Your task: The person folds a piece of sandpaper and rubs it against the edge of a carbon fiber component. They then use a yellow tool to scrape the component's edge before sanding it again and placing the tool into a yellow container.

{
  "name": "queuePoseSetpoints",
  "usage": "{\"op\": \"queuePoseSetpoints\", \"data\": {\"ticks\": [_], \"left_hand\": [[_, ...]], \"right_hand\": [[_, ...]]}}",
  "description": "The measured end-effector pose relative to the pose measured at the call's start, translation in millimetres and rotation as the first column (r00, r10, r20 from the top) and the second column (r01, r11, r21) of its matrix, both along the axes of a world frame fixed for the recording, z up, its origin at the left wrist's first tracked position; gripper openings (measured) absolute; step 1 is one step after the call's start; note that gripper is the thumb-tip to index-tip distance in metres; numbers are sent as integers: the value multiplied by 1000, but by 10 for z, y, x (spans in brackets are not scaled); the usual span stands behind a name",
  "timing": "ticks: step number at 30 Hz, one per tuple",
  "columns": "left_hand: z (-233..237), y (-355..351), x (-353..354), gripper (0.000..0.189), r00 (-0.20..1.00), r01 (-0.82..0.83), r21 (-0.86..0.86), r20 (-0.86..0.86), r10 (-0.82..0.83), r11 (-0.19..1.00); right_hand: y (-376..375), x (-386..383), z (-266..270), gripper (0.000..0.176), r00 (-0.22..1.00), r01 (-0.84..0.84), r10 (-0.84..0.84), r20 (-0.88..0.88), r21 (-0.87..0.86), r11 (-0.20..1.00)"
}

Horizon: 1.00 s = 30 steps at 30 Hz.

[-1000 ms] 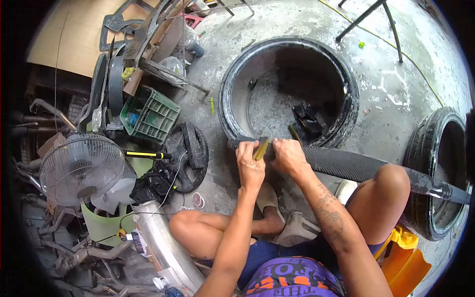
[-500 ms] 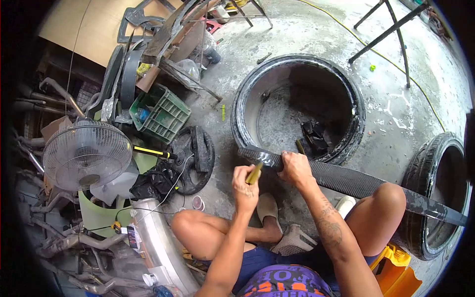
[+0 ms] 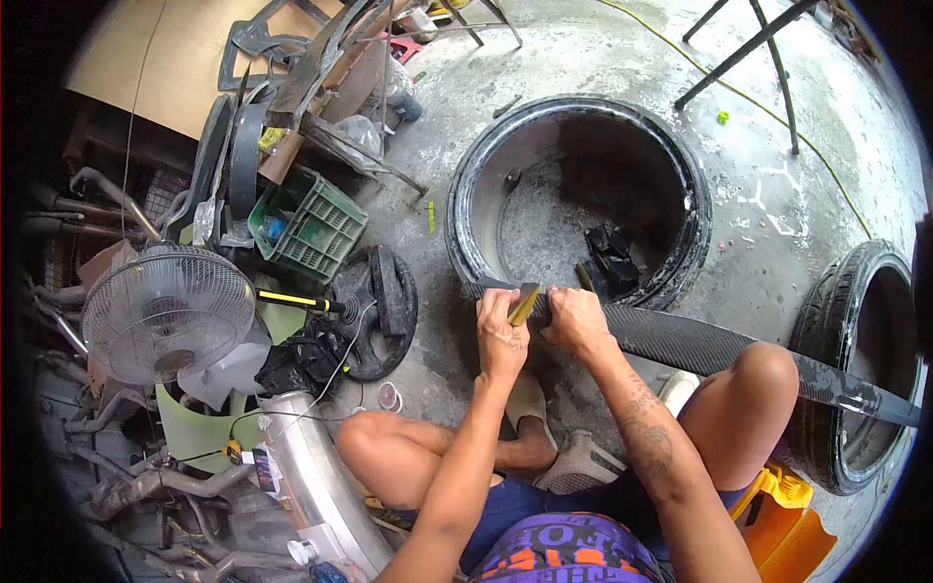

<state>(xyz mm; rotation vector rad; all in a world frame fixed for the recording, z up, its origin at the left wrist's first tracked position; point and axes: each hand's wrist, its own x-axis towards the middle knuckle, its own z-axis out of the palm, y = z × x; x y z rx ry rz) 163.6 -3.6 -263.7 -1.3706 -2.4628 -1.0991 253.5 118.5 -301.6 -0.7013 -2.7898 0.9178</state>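
A long dark strip with a carbon-like weave (image 3: 680, 337) lies across the near rim of an upturned tire (image 3: 457, 209) and over a second tire (image 3: 812, 321) at the right. My left hand (image 3: 501, 335) is closed around a flat olive-yellow piece (image 3: 523, 306), whose tip is at the strip's left end. Just to the right, my right hand (image 3: 575, 321) grips the strip near that end, its fingers wrapped over the edge. Inside the first tire are a crumpled black bag (image 3: 612, 260) and another olive piece (image 3: 584, 277).
At the left stand a fan (image 3: 167, 313), a green crate (image 3: 316, 225) and a black wheel-like base (image 3: 400, 316). Metal pipes (image 3: 185, 476) and a silver cylinder (image 3: 326, 486) fill the lower left. Dark metal legs (image 3: 743, 58) stand at the upper right; an orange-yellow object (image 3: 792, 525) is at the lower right.
My left hand has moved right and slightly up with the olive piece, closer to my right hand. The camera view has shifted a little.
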Motion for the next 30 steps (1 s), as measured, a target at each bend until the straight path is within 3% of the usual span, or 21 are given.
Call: {"op": "queuePoseSetpoints", "data": {"ticks": [4, 8, 9, 12, 15, 20, 21, 27, 30], "left_hand": [[-12, -342, 86, 28, 995, 22, -41, 94, -18, 999], [-44, -62, -20, 26, 999, 39, -58, 34, -38, 998], [-50, 33, -70, 17, 1000, 12, -49, 14, -12, 999], [-3, -22, -124, 16, 987, -106, 61, 131, 97, 992], [123, -350, -7, 15, 987, -127, 48, 106, 121, 991], [21, -135, -69, 17, 999, 37, -32, 1, -37, 999], [-26, -29, -132, 18, 1000, -26, -28, -1, 26, 999], [-85, -257, 98, 19, 995, -31, -99, 88, 39, 995], [-62, -29, -154, 18, 1000, 14, -48, 10, -13, 999]], "right_hand": [[14, 16, 52, 43, 1000, -25, 25, 2, 17, 1000], [-33, -9, -90, 42, 997, 22, -18, -79, 41, 999], [-34, -13, -59, 42, 996, 20, -17, -82, 45, 999], [15, -4, 26, 42, 1000, 7, -6, -11, 54, 999], [-2, 5, 30, 41, 1000, -6, 6, 8, 29, 1000], [4, -7, 36, 44, 1000, -3, 2, 25, 16, 1000], [-7, -4, 8, 44, 1000, 3, -3, 31, 9, 1000], [-36, 32, 22, 48, 1000, -26, 26, -3, 32, 999], [-31, -13, -16, 43, 1000, -5, 5, 0, 35, 999]]}}
